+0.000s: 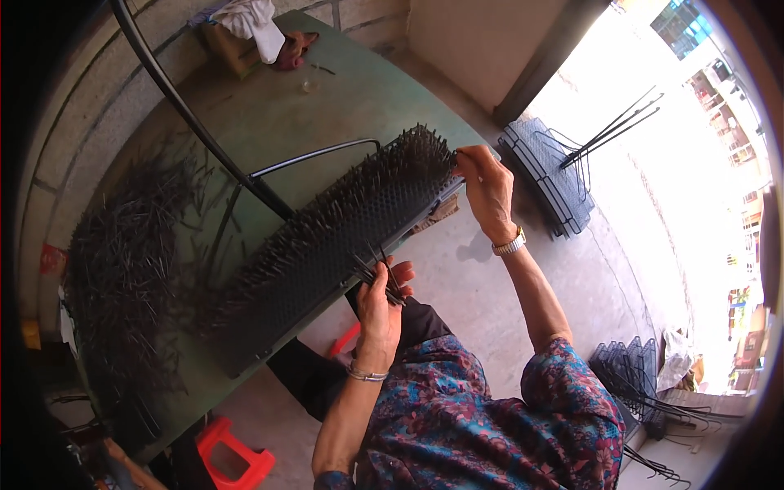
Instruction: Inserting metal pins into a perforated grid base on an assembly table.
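A long black perforated panel [304, 304] lies slantwise along the table's near edge. Thin black rods [359, 189] stand densely in its far rows, and bare holes show along its near side. My left hand [380, 317] is closed round a small bunch of black rods [395, 287] in front of the panel's near edge. At the panel's right end is my right hand [488, 192], its fingers pinched together by the last standing rods. Whether a rod is between those fingertips is too small to make out.
A large heap of loose black rods [122, 245] covers the table's left side. A curved black bar [192, 118] rises across the green table [392, 86]. White cloth [249, 28] lies at the back. Black racks [551, 175] stand on the floor at right; a red stool [233, 457] is below.
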`<control>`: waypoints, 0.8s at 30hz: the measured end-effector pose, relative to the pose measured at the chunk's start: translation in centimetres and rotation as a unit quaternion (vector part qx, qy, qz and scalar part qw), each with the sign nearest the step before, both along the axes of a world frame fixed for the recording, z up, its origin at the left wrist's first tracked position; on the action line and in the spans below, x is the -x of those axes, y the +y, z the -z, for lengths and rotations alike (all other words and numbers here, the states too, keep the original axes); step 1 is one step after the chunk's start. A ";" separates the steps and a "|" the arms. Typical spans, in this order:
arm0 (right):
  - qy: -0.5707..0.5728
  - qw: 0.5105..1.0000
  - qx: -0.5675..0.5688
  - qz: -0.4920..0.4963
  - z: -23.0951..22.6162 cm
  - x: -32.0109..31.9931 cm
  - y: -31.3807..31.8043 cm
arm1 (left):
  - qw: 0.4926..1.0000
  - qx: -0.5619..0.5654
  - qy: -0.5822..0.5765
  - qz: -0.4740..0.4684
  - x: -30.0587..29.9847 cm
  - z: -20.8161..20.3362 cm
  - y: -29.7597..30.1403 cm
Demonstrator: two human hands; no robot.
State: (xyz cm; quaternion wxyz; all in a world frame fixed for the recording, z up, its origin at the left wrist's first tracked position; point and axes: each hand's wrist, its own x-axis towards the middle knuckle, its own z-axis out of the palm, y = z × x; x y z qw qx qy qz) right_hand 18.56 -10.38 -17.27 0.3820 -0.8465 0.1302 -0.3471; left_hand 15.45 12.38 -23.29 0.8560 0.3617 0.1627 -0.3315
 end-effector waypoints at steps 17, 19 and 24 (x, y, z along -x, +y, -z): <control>0.020 0.999 -0.005 -0.028 0.6 0.0 -1.2 | 0.999 0.025 0.015 0.030 0.7 -0.8 0.0; 0.037 0.999 -0.005 -0.038 1.1 -0.1 -1.3 | 0.999 0.020 0.011 0.035 0.9 -1.0 -0.1; 0.080 0.983 0.163 0.027 1.3 -0.3 -0.6 | 0.999 0.029 0.001 0.040 1.0 -1.6 -0.2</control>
